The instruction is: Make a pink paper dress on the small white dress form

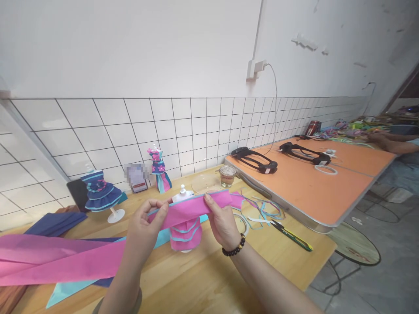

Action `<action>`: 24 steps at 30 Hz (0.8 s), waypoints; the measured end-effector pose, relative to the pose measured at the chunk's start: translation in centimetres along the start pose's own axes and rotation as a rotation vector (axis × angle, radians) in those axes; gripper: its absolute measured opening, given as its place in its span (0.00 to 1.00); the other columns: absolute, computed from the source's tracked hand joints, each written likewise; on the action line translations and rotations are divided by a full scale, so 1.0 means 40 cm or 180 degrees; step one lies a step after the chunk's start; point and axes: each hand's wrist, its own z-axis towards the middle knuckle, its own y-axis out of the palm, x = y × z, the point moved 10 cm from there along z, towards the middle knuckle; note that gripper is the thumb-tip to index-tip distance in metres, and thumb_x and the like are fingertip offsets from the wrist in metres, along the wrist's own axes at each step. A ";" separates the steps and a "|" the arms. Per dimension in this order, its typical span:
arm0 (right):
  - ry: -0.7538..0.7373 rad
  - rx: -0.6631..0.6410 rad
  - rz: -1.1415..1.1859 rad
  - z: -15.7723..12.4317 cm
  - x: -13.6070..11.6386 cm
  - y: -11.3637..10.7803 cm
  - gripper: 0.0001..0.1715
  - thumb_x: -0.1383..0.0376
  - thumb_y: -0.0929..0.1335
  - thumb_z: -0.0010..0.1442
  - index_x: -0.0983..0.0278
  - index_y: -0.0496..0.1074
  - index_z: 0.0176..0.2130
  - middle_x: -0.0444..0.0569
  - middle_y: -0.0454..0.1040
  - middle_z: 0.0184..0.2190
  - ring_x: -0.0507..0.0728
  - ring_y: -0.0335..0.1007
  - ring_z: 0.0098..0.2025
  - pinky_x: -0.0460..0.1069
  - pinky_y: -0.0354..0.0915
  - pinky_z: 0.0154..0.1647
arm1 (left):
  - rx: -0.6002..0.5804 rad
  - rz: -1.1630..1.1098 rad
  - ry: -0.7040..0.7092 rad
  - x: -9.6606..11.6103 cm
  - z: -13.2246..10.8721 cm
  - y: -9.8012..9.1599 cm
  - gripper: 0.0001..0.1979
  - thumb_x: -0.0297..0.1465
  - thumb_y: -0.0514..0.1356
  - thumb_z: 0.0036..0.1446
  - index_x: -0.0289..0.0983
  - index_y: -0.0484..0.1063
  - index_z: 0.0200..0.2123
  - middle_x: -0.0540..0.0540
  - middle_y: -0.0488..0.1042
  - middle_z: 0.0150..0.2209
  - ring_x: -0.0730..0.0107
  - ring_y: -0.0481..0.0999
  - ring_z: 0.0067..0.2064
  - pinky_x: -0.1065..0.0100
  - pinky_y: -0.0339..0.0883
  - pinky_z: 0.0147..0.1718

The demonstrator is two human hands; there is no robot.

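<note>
A pink fabric strip [188, 212] with a light-blue upper edge is stretched between my two hands. My left hand [151, 220] pinches its left part between thumb and fingers. Farther right, my right hand [224, 222] grips it with the thumb on the near face. Behind the strip stands a small white dress form [182, 194] wearing a pink tiered skirt [186, 237] with light-blue trim; the strip hides its middle. A long pink cloth length [81, 264] lies to the left over turquoise fabric [73, 290].
A blue dress [102, 192] and a pink-blue dress [159, 168] stand on forms at the back. Nearby are a phone [139, 185], a glass [228, 175], a tape roll [241, 223], thin scraps [266, 209] and a yellow-green cutter [294, 237]. Black headsets [255, 160] rest on the orange table [327, 187]. A person's arm [386, 139] shows far right.
</note>
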 end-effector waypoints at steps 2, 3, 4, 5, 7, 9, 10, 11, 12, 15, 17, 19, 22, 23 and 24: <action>0.0006 -0.0028 -0.0012 -0.001 0.002 0.002 0.15 0.64 0.73 0.52 0.62 0.75 0.41 0.47 0.79 0.38 0.58 0.72 0.45 0.58 0.61 0.55 | -0.0018 0.0027 -0.0041 -0.004 0.001 -0.003 0.11 0.40 0.62 0.46 0.40 0.65 0.23 0.46 0.78 0.32 0.56 0.74 0.48 0.68 0.67 0.39; 0.0016 -0.0033 -0.0023 -0.001 0.004 0.002 0.15 0.64 0.73 0.52 0.62 0.74 0.42 0.47 0.78 0.39 0.58 0.72 0.45 0.58 0.61 0.55 | -0.0092 0.0045 -0.0071 -0.009 0.003 -0.001 0.12 0.40 0.62 0.46 0.39 0.65 0.23 0.45 0.79 0.32 0.55 0.75 0.48 0.68 0.68 0.38; 0.0024 -0.0030 -0.0031 -0.001 0.005 0.002 0.16 0.64 0.73 0.52 0.62 0.74 0.43 0.47 0.78 0.39 0.58 0.72 0.45 0.58 0.62 0.55 | -0.0165 0.0054 -0.0098 -0.014 0.006 0.000 0.12 0.40 0.62 0.45 0.39 0.65 0.23 0.45 0.79 0.32 0.55 0.75 0.48 0.68 0.68 0.37; 0.0032 -0.0035 -0.0033 -0.001 0.006 0.003 0.17 0.64 0.73 0.52 0.62 0.74 0.43 0.47 0.78 0.40 0.58 0.72 0.45 0.58 0.62 0.54 | -0.0223 0.0062 -0.0123 -0.020 0.009 0.000 0.12 0.40 0.63 0.45 0.39 0.66 0.23 0.45 0.78 0.32 0.55 0.75 0.47 0.68 0.68 0.36; 0.0035 -0.0059 -0.0018 -0.001 0.007 0.006 0.18 0.65 0.73 0.52 0.62 0.73 0.44 0.47 0.78 0.41 0.58 0.72 0.46 0.57 0.63 0.54 | -0.0258 0.0070 -0.0159 -0.030 0.017 -0.005 0.12 0.39 0.63 0.44 0.39 0.66 0.23 0.45 0.77 0.30 0.55 0.76 0.45 0.69 0.69 0.33; 0.0022 -0.0081 0.0007 0.001 0.006 0.011 0.19 0.65 0.73 0.52 0.61 0.73 0.46 0.47 0.78 0.41 0.58 0.72 0.46 0.57 0.63 0.54 | -0.0246 0.0070 -0.0183 -0.038 0.022 -0.010 0.11 0.39 0.63 0.44 0.39 0.66 0.23 0.47 0.76 0.28 0.56 0.76 0.44 0.70 0.68 0.32; 0.0027 -0.0085 0.0015 0.002 0.006 0.013 0.20 0.65 0.73 0.52 0.61 0.72 0.46 0.47 0.78 0.41 0.58 0.72 0.45 0.58 0.63 0.54 | -0.0248 0.0063 -0.0195 -0.041 0.024 -0.011 0.11 0.39 0.63 0.44 0.39 0.66 0.23 0.48 0.75 0.27 0.57 0.76 0.43 0.71 0.68 0.31; 0.0034 -0.0082 0.0021 0.003 0.006 0.014 0.20 0.65 0.73 0.52 0.61 0.72 0.46 0.47 0.78 0.41 0.58 0.72 0.45 0.58 0.63 0.54 | -0.0264 0.0050 -0.0207 -0.043 0.024 -0.010 0.11 0.38 0.63 0.44 0.39 0.66 0.23 0.48 0.74 0.26 0.58 0.76 0.42 0.71 0.68 0.30; 0.0038 -0.0071 0.0026 0.004 0.006 0.014 0.21 0.65 0.73 0.52 0.61 0.72 0.46 0.47 0.78 0.40 0.58 0.72 0.45 0.58 0.63 0.54 | -0.0274 0.0031 -0.0210 -0.044 0.024 -0.008 0.11 0.38 0.63 0.45 0.39 0.66 0.23 0.48 0.74 0.26 0.58 0.76 0.42 0.72 0.68 0.30; 0.0055 -0.0054 0.0041 0.006 0.008 0.014 0.21 0.64 0.73 0.51 0.62 0.72 0.46 0.47 0.78 0.40 0.59 0.72 0.46 0.58 0.63 0.54 | -0.0269 -0.0004 -0.0185 -0.042 0.023 -0.007 0.11 0.38 0.63 0.46 0.39 0.66 0.23 0.49 0.73 0.26 0.60 0.76 0.40 0.71 0.68 0.30; 0.0087 -0.0050 0.0041 0.008 0.011 0.013 0.19 0.63 0.73 0.51 0.62 0.73 0.45 0.47 0.78 0.40 0.59 0.72 0.46 0.57 0.63 0.53 | -0.0257 -0.0002 -0.0159 -0.037 0.022 -0.007 0.10 0.38 0.62 0.47 0.39 0.66 0.23 0.49 0.72 0.25 0.60 0.76 0.38 0.70 0.68 0.30; 0.0136 -0.0043 0.0032 0.009 0.016 0.012 0.18 0.62 0.73 0.50 0.62 0.74 0.42 0.47 0.79 0.39 0.59 0.72 0.46 0.57 0.64 0.52 | -0.0222 0.0025 -0.0109 -0.030 0.022 -0.008 0.10 0.38 0.62 0.47 0.39 0.67 0.23 0.49 0.72 0.24 0.62 0.76 0.35 0.70 0.68 0.30; 0.0219 -0.0002 0.0013 0.010 0.023 0.007 0.15 0.61 0.74 0.49 0.62 0.75 0.39 0.47 0.79 0.37 0.59 0.73 0.44 0.56 0.66 0.49 | -0.0151 0.0114 0.0016 -0.016 0.022 -0.012 0.10 0.38 0.62 0.47 0.40 0.67 0.22 0.50 0.72 0.24 0.64 0.75 0.32 0.68 0.68 0.33; 0.0251 0.0021 0.0009 0.010 0.025 0.006 0.15 0.61 0.74 0.49 0.62 0.75 0.38 0.47 0.79 0.36 0.59 0.73 0.43 0.56 0.67 0.48 | -0.0137 0.0138 0.0049 -0.013 0.023 -0.012 0.10 0.38 0.62 0.47 0.40 0.67 0.22 0.50 0.72 0.23 0.65 0.75 0.31 0.67 0.68 0.33; 0.0274 0.0043 0.0008 0.010 0.027 0.005 0.15 0.61 0.74 0.48 0.62 0.75 0.38 0.47 0.79 0.36 0.59 0.74 0.42 0.56 0.67 0.47 | -0.0126 0.0149 0.0070 -0.011 0.023 -0.012 0.10 0.38 0.62 0.47 0.40 0.67 0.22 0.49 0.73 0.23 0.65 0.75 0.30 0.67 0.68 0.33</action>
